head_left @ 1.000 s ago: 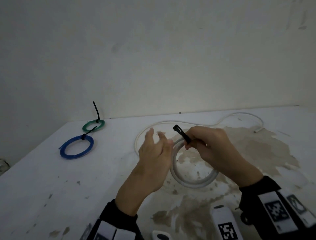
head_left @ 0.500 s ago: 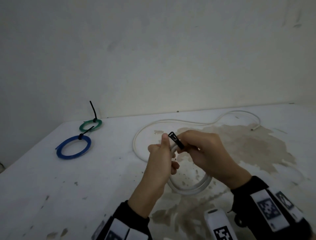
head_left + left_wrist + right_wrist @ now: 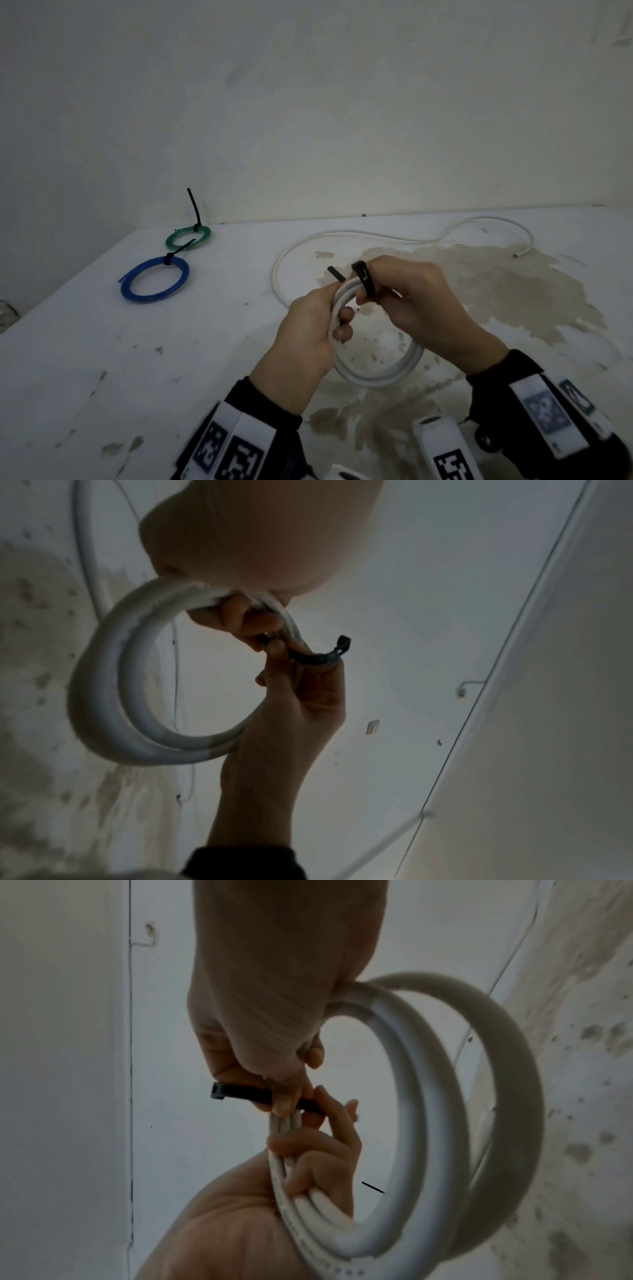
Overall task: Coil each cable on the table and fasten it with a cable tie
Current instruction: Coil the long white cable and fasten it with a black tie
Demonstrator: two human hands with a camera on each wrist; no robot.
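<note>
Just above the table I hold a white cable coil (image 3: 376,378). My left hand (image 3: 339,318) grips its bundled strands (image 3: 287,1167) on the left side. My right hand (image 3: 368,294) pinches a black cable tie (image 3: 363,281) that bends over the top of the strands. The tie's head (image 3: 217,1091) sticks out past the right thumb, and its tail tip (image 3: 337,274) shows beside my left hand. In the left wrist view the tie (image 3: 320,657) curves over the strands. The uncoiled length of white cable (image 3: 376,235) trails across the table to its free end (image 3: 520,254).
A blue coil (image 3: 154,279) and a green coil (image 3: 188,237), each fastened with a black tie, lie at the far left of the white table (image 3: 102,359). A wall rises right behind the table. Brown stains (image 3: 513,291) mark the surface on the right.
My left hand went from spread fingers to gripping the coil's strands. The tie, which stuck up straight from my right hand, now bends over the strands, its tail out to the left.
</note>
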